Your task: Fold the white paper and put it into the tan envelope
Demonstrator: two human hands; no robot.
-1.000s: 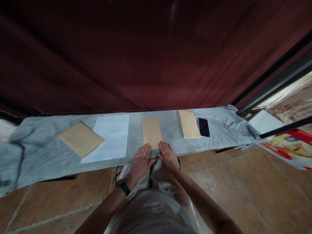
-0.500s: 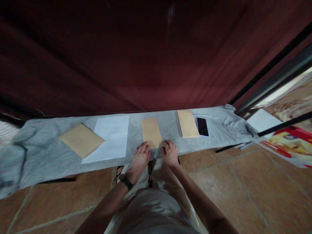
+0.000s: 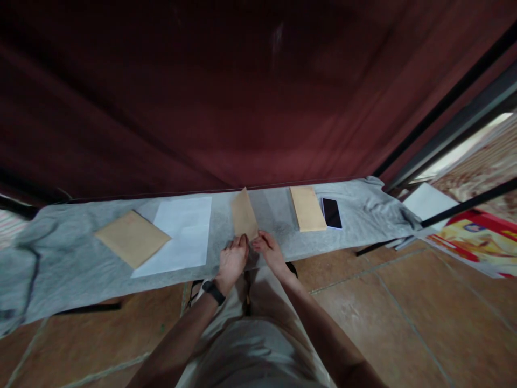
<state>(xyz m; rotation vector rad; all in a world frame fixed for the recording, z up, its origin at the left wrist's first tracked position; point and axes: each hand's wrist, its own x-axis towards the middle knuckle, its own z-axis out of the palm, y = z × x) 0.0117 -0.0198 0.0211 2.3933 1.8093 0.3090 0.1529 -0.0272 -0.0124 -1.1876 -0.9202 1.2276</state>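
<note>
A brown paper envelope (image 3: 244, 215) is tilted up off the grey cloth in front of me, its far end slightly blurred. My left hand (image 3: 234, 257), with a dark watch on its wrist, grips the near end between thumb and fingers. At the near right corner, my right hand (image 3: 270, 252) has its fingers curled in at the envelope's edge; its fingertips are partly hidden. To the left, another brown envelope (image 3: 133, 240) lies askew over a white sheet of paper (image 3: 186, 229). A stack of brown envelopes (image 3: 308, 209) rests to the right, beside a dark-screened phone (image 3: 332, 213).
The grey cloth (image 3: 278, 242) covers a long, narrow surface against a dark red curtain-like backdrop (image 3: 258, 108). Black metal bars (image 3: 468, 207) stand at the right, near a red and yellow printed box or board (image 3: 480, 237). Below is a brown tiled floor (image 3: 363, 302).
The envelope between my hands lay flat before; now it is raised and tilted. My right hand has moved left, closer to my left hand. The view has shifted slightly.
</note>
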